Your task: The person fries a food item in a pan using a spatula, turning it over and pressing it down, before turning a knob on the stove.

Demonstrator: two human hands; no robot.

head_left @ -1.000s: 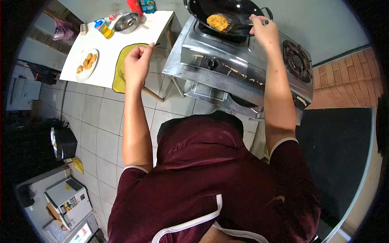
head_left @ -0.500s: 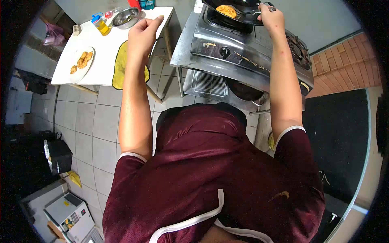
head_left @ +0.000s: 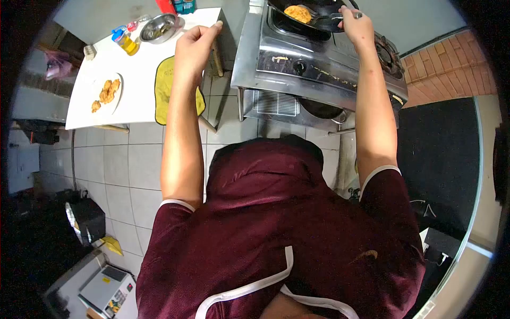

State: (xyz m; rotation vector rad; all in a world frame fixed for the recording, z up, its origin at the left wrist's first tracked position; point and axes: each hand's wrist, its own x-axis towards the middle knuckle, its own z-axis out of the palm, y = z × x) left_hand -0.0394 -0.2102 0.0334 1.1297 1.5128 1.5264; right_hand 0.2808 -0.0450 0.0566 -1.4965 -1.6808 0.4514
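My right hand (head_left: 355, 26) is closed around the handle of a spatula (head_left: 323, 17). The spatula's blade reaches into a dark wok (head_left: 325, 5) on the gas stove and sits beside a golden, orange-yellow fried piece of food (head_left: 298, 14). Over the right part of the white table, my left hand (head_left: 194, 47) is raised with its fingers curled and the thumb extended. Its palm side is hidden, so I cannot see whether it holds anything. Below that forearm lies a yellow-green cloth (head_left: 164, 90) with a dark edge.
On the table (head_left: 139, 80) are a plate (head_left: 118, 94) of fried pieces, a metal bowl (head_left: 147, 34) and a blue-topped oil bottle (head_left: 126, 43). The stove (head_left: 276, 63) has another burner (head_left: 388, 56) at right. A wire rack (head_left: 276, 103) sits on its lower shelf.
The view has shifted slightly, so table and stove appear moved. My right hand keeps its grip on the spatula by the food. My left hand keeps its curled pose.
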